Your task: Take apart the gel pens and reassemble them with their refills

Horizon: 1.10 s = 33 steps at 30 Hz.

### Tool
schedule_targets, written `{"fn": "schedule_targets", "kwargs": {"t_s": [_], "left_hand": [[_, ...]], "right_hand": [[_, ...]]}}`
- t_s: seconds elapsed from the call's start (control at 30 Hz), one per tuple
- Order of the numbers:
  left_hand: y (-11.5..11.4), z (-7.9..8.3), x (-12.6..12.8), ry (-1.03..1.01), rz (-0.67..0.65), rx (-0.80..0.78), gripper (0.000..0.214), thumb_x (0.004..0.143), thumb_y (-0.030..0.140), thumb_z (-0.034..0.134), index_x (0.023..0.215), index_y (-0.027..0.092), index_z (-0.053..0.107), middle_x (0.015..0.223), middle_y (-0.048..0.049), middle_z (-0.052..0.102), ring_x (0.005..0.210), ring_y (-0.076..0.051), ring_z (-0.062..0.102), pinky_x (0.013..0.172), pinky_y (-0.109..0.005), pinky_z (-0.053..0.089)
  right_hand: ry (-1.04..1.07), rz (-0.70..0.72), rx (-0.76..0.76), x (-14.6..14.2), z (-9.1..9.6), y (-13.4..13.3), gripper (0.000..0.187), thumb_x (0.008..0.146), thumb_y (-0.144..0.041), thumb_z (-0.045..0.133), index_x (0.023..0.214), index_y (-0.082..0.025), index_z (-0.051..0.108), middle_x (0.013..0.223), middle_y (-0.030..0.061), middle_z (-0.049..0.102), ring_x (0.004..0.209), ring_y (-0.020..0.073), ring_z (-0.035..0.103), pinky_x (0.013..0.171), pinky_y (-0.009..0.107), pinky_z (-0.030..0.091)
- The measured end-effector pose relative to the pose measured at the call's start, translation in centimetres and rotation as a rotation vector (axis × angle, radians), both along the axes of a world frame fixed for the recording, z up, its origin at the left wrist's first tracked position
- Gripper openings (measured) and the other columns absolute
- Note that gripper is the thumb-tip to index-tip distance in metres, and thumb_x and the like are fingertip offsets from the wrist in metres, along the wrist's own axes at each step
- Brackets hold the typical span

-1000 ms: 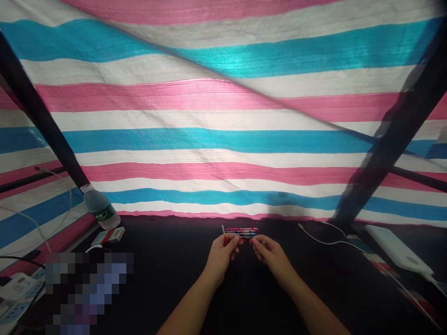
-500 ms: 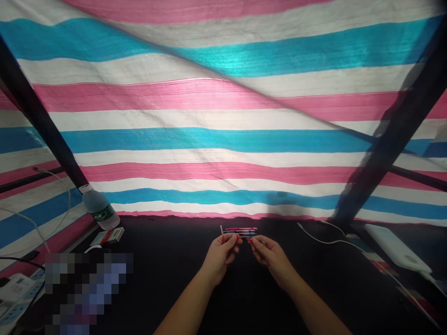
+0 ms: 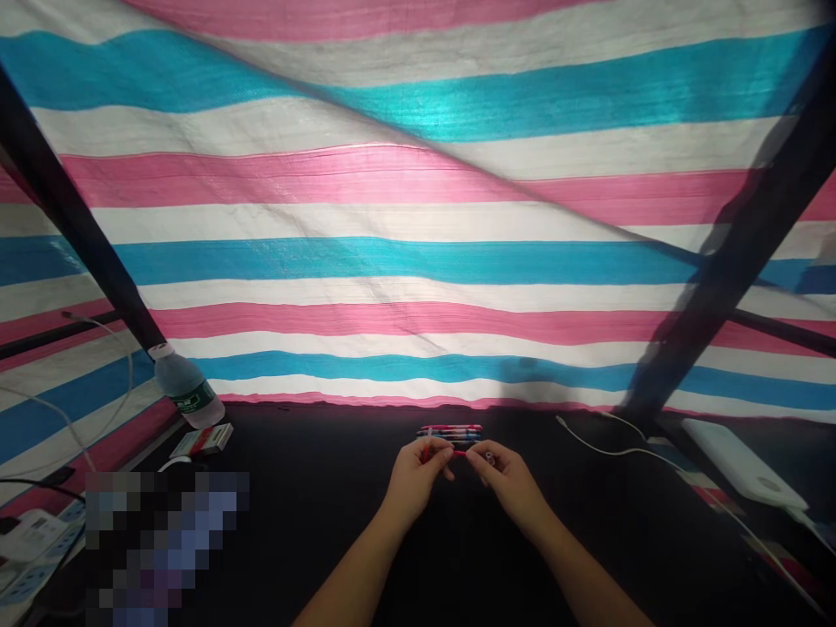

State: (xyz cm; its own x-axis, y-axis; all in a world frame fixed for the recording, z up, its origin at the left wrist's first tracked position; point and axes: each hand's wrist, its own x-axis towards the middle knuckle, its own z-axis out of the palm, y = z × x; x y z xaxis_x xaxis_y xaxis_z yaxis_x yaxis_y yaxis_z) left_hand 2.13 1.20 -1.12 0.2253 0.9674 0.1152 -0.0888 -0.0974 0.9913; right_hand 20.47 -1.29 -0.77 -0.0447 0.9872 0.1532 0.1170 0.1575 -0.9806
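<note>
My left hand [image 3: 416, 476] and my right hand [image 3: 508, 479] are close together over a dark tabletop, fingertips pinched. A slim red pen [image 3: 460, 453] seems to span the gap between them, its ends hidden by my fingers. I cannot tell its exact kind at this size. Just beyond my fingers, several slim coloured pens [image 3: 450, 433] lie side by side on the tabletop. My hands are nearest to this row, and my fingers partly cover its near side.
A plastic water bottle [image 3: 186, 389] lies at the far left beside a small box [image 3: 201, 441]. On the right are a white cable [image 3: 614, 450] and a white power bank [image 3: 741, 464]. A power strip [image 3: 30, 540] sits at the lower left. A striped tarp [image 3: 392, 261] stands behind the table.
My hands have come closer together. The thin white-tipped stick that stood up from my left hand has tilted down out of sight, and red now shows between my hands.
</note>
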Motion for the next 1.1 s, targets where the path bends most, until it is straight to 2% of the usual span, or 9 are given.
{"fn": "schedule_targets", "kwargs": {"t_s": [0.2, 0.43, 0.5, 0.6, 0.67, 0.77, 0.9, 1.1], "left_hand": [[-0.4, 0.2, 0.1, 0.088, -0.036, 0.019, 0.024, 0.084, 0.036, 0.073, 0.093, 0.014, 0.075, 0.062, -0.0016, 0.069, 0.061, -0.017, 0.063, 0.069, -0.029, 0.044], [-0.5, 0.5, 0.0, 0.108, -0.032, 0.025, 0.021, 0.082, 0.035, 0.074, 0.089, 0.015, 0.075, 0.064, 0.0002, 0.065, 0.058, -0.015, 0.058, 0.062, -0.027, 0.041], [-0.5, 0.7, 0.0, 0.111, -0.018, 0.031, 0.022, 0.083, 0.036, 0.073, 0.089, 0.015, 0.075, 0.065, 0.0005, 0.064, 0.058, -0.015, 0.058, 0.061, -0.026, 0.041], [-0.4, 0.6, -0.1, 0.107, 0.012, 0.045, 0.024, 0.083, 0.038, 0.074, 0.089, 0.015, 0.075, 0.067, 0.0001, 0.065, 0.058, -0.014, 0.058, 0.062, -0.026, 0.041], [-0.3, 0.5, -0.1, 0.107, 0.025, 0.055, 0.024, 0.084, 0.039, 0.073, 0.089, 0.015, 0.075, 0.066, 0.0000, 0.064, 0.059, -0.015, 0.057, 0.062, -0.026, 0.040], [-0.2, 0.4, -0.2, 0.083, 0.040, 0.049, 0.025, 0.084, 0.040, 0.074, 0.088, 0.015, 0.075, 0.066, -0.0003, 0.065, 0.058, -0.014, 0.056, 0.061, -0.026, 0.039], [0.0, 0.5, -0.3, 0.047, 0.062, 0.019, 0.029, 0.083, 0.044, 0.075, 0.087, 0.015, 0.076, 0.069, -0.0021, 0.067, 0.056, -0.013, 0.055, 0.057, -0.024, 0.036], [-0.2, 1.2, -0.3, -0.023, 0.096, -0.074, 0.038, 0.075, 0.048, 0.082, 0.092, 0.015, 0.076, 0.057, 0.0011, 0.061, 0.047, -0.010, 0.046, 0.049, -0.022, 0.030]], "right_hand": [[-0.057, 0.008, -0.010, -0.2, 0.4, -0.2, 0.035, 0.088, -0.054, 0.067, 0.079, -0.020, 0.071, 0.059, -0.0041, 0.047, 0.057, 0.0146, 0.042, 0.055, 0.027, 0.032], [-0.004, 0.047, -0.022, -0.3, 0.2, -0.2, 0.038, 0.089, -0.057, 0.067, 0.081, -0.020, 0.071, 0.061, -0.0036, 0.047, 0.057, 0.0144, 0.042, 0.055, 0.027, 0.033], [0.034, 0.021, -0.007, -0.2, -0.2, -0.1, 0.043, 0.091, -0.061, 0.062, 0.085, -0.020, 0.071, 0.068, -0.0008, 0.054, 0.061, 0.0159, 0.047, 0.057, 0.027, 0.036], [0.060, -0.107, 0.050, 0.1, -0.6, 0.3, 0.051, 0.091, -0.069, 0.056, 0.085, -0.021, 0.072, 0.078, 0.0027, 0.058, 0.072, 0.0198, 0.053, 0.065, 0.030, 0.042], [0.130, -0.195, 0.031, 0.3, -0.7, 0.5, 0.055, 0.090, -0.073, 0.054, 0.079, -0.022, 0.070, 0.070, 0.0008, 0.051, 0.067, 0.0190, 0.049, 0.061, 0.030, 0.040], [0.399, -0.229, -0.087, 0.5, -0.6, 0.8, 0.055, 0.088, -0.075, 0.055, 0.076, -0.022, 0.067, 0.059, -0.0040, 0.039, 0.053, 0.0152, 0.038, 0.051, 0.029, 0.034], [0.670, -0.206, -0.181, 0.5, -0.4, 1.1, 0.049, 0.083, -0.070, 0.069, 0.080, -0.021, 0.068, 0.064, -0.0016, 0.048, 0.055, 0.0155, 0.044, 0.052, 0.032, 0.041], [0.720, -0.150, -0.186, 0.2, -0.6, 1.0, 0.036, 0.081, -0.055, 0.080, 0.085, -0.020, 0.075, 0.073, 0.0011, 0.056, 0.063, 0.0147, 0.051, 0.057, 0.030, 0.048]]}}
